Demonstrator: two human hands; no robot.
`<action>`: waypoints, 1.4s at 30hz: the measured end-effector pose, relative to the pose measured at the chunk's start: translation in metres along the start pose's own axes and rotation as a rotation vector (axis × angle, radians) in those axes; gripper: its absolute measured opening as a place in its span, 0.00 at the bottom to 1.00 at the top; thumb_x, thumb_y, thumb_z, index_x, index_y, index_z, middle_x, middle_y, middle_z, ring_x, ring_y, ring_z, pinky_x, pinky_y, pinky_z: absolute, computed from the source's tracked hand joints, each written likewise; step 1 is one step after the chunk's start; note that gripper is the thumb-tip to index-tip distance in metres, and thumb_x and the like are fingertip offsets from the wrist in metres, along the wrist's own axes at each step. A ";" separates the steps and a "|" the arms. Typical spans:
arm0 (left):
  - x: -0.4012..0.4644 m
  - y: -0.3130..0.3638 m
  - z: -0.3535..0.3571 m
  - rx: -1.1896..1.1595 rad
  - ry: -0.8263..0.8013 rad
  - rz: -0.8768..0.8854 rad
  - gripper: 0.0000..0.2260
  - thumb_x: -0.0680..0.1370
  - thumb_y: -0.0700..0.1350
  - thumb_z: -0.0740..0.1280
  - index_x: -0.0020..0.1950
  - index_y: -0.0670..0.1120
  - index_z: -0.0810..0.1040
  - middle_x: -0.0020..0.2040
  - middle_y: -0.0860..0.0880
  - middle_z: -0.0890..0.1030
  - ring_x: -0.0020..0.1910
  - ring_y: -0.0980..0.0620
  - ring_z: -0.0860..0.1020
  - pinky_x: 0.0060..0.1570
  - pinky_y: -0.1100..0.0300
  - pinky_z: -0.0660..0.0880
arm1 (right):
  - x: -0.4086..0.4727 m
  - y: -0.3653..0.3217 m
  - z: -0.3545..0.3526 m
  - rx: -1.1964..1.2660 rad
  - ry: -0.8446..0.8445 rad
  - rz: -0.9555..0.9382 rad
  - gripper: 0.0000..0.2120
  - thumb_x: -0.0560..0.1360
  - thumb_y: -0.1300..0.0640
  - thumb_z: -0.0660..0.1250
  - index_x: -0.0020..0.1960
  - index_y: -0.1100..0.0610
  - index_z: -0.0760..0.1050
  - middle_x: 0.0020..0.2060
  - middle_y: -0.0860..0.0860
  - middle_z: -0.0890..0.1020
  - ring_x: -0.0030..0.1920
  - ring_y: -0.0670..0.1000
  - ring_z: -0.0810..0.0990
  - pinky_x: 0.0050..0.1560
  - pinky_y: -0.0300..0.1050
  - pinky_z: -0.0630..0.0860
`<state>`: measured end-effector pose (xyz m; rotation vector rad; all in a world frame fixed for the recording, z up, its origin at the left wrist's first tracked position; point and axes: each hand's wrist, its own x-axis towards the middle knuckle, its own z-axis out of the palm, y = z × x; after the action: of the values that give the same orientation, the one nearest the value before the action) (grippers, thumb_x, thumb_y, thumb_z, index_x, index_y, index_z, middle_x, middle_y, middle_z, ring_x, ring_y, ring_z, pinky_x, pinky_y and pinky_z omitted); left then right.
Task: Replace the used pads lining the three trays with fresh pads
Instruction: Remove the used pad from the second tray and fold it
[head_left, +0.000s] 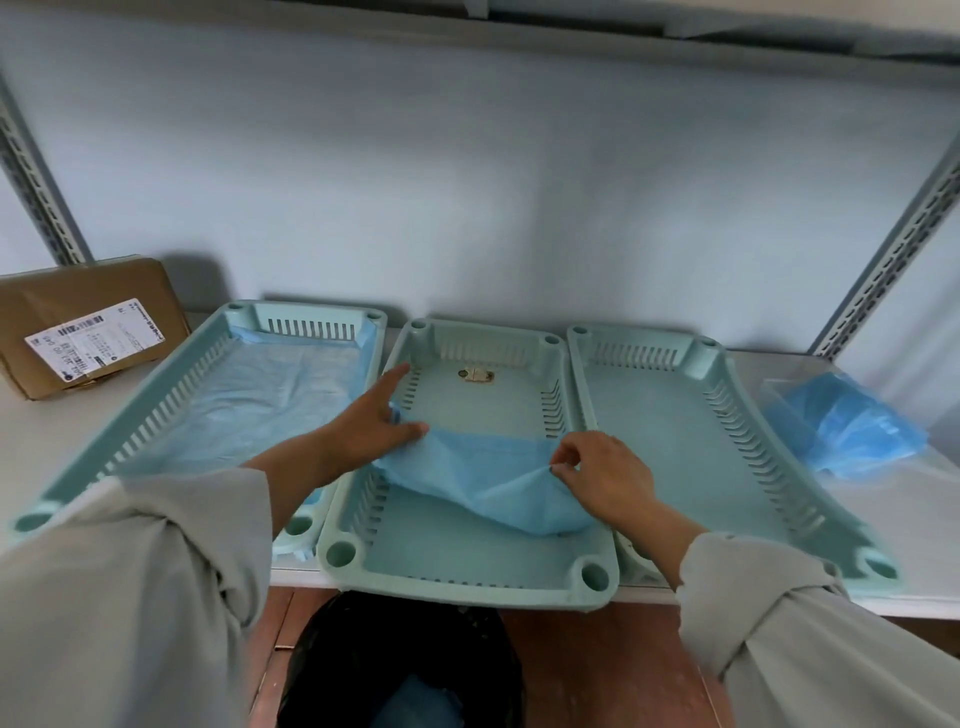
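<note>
Both hands pinch a crumpled blue fabric pad (483, 480) over the middle pale-green slotted plastic tray (467, 577) on the white bench (924, 519), the left hand (371, 428) gripping its left edge with forefinger extended, the right hand (605, 475) nipping its right corner between thumb and fingertips

1. Left tray (171, 395): pale green, slotted walls, lined with a flat blue pad (270, 395).
2. Middle tray (467, 587): half-unfolded blue pad (483, 483) draped across it, far part bare.
3. Right tray (727, 431): no pad in it.
4. Bag of blue pads (841, 421) sits right of the trays.
</note>
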<state>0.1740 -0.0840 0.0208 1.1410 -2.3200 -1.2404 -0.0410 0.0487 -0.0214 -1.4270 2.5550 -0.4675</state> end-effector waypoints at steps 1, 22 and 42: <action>-0.004 0.003 -0.002 0.085 -0.104 -0.008 0.36 0.77 0.38 0.67 0.78 0.52 0.50 0.66 0.34 0.70 0.54 0.46 0.76 0.56 0.55 0.71 | 0.001 0.001 -0.001 0.065 0.001 0.031 0.05 0.76 0.52 0.64 0.49 0.50 0.78 0.54 0.48 0.80 0.56 0.50 0.76 0.54 0.46 0.73; 0.016 -0.004 -0.017 -0.047 0.123 0.006 0.30 0.76 0.36 0.67 0.75 0.52 0.62 0.40 0.45 0.69 0.39 0.52 0.68 0.43 0.62 0.71 | -0.006 -0.009 0.019 -0.433 -0.273 -0.018 0.23 0.74 0.56 0.67 0.66 0.55 0.65 0.59 0.54 0.77 0.58 0.55 0.79 0.55 0.48 0.74; 0.008 0.011 -0.042 -0.009 0.061 0.038 0.32 0.72 0.28 0.66 0.72 0.52 0.67 0.35 0.48 0.67 0.34 0.53 0.66 0.40 0.65 0.70 | 0.001 -0.010 -0.043 1.136 -0.081 0.490 0.11 0.71 0.56 0.74 0.50 0.58 0.79 0.41 0.52 0.83 0.39 0.49 0.80 0.60 0.51 0.68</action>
<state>0.1865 -0.1108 0.0530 1.1112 -2.2787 -1.1847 -0.0463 0.0511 0.0224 -0.3851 1.8299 -1.3846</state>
